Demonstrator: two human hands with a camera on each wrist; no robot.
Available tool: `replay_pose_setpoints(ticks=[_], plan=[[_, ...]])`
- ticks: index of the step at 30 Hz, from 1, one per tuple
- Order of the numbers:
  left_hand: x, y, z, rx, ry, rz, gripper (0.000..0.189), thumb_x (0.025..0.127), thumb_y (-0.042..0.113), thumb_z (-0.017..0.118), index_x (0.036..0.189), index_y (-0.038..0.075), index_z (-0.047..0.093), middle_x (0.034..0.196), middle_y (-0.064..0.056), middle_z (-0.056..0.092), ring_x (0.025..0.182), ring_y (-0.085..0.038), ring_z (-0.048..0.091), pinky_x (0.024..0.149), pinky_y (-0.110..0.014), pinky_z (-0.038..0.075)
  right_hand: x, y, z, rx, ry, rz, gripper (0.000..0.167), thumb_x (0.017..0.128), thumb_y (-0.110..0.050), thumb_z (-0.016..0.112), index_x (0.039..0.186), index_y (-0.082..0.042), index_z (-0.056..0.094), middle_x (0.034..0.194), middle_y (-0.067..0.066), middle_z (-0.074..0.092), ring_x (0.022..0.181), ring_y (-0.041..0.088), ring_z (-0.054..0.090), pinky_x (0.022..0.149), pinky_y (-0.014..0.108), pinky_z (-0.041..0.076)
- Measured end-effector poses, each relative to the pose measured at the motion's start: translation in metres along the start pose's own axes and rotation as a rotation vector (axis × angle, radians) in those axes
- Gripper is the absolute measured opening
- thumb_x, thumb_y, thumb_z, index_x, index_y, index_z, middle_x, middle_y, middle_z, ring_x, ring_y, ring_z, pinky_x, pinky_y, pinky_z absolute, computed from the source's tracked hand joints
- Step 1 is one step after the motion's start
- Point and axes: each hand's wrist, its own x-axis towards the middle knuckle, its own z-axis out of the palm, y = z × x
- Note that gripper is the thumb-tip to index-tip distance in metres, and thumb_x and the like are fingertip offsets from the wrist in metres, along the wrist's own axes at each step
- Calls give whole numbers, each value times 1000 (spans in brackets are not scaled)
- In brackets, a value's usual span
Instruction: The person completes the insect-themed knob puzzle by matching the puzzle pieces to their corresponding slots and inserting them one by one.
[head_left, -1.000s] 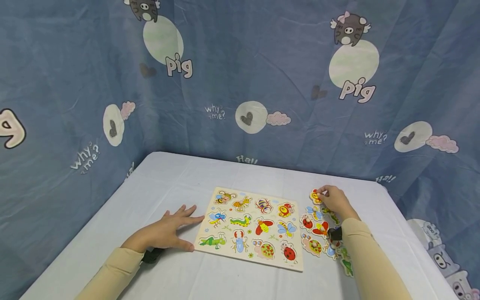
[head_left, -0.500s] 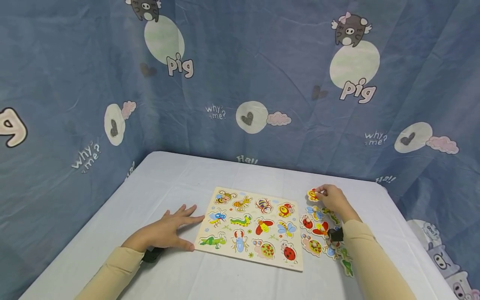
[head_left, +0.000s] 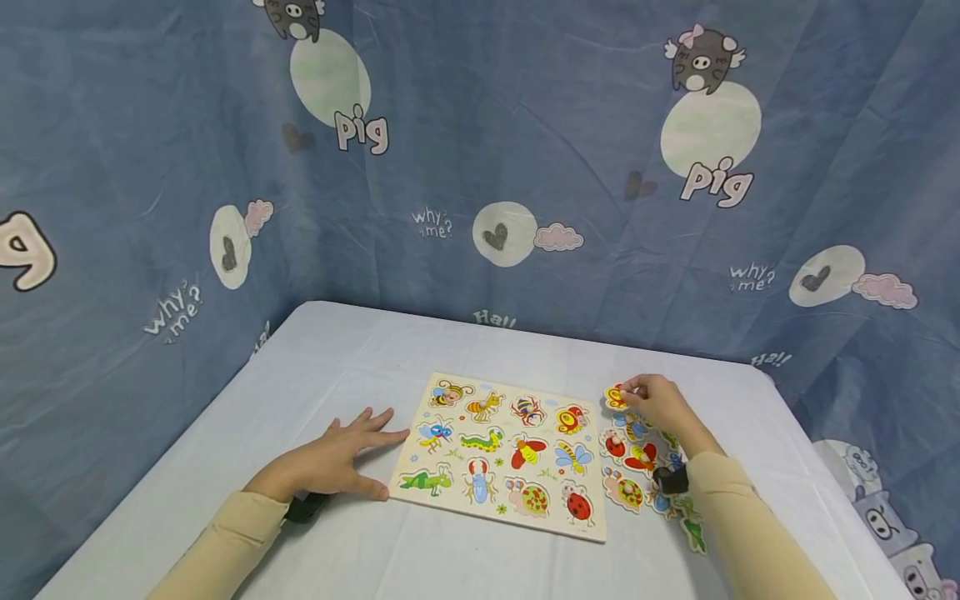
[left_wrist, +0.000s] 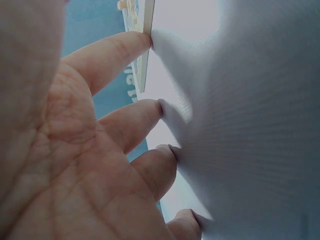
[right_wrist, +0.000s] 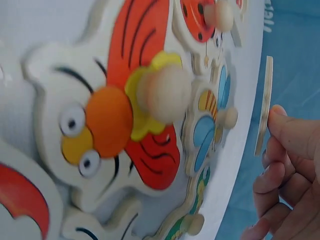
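Note:
A flat wooden insect puzzle board (head_left: 551, 521) lies on the white table, printed with rows of bugs. My left hand (head_left: 337, 458) rests on the cloth at its left side, fingers spread, thumb and index tip at the board's edge. In the left wrist view, the fingertips (left_wrist: 155, 107) press on the cloth beside the board's rim. My right hand (head_left: 662, 406) pinches a red-and-yellow insect puzzle piece (head_left: 616, 397) beyond the board's far right corner. The right wrist view shows that piece (right_wrist: 265, 105) edge-on, held up between thumb and fingers; its knob is hidden.
Several loose puzzle pieces lie right of the board, among them a snail (head_left: 624, 492), a ladybug (head_left: 613, 444) and a red-winged bug (right_wrist: 107, 120) with a round wooden knob. My right forearm partly covers this group. A blue patterned curtain (head_left: 420, 275) hangs behind the table.
My right hand has carried the red-and-yellow piece left, toward the board's far right corner. The left hand and the board have stayed where they were.

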Motion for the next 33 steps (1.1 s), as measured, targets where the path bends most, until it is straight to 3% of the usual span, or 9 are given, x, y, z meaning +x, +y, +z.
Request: replay_pose_setpoints(ticks=[13,23,33], plan=[[0,-1,0,-5,1,-3,93,76,49,95,157,22,58,177,-20,28,164,-56,13,122,-86,3,-8,-16,14,32,-39,-62,20,105,-17,70,113,1,75,86,7,66,75,18,53,67,31,45],[1,-3,1,2,0,1,93,75,50,95,157,23,58,177,-21,28,164,-56,14,121,-87,4,-11,-26,26,55,-74,-63,18,105,-17,71,110,-1,77,87,6,70,76,17,56,68,30,47],[0,-1,0,5,2,-2,93,75,50,95,157,23,58,177,-21,28,163,-57,15,121,-88,4,-12,-37,35,68,-114,-66,16,104,-19,73,107,-4,78,85,5,70,69,15,56,60,28,49]])
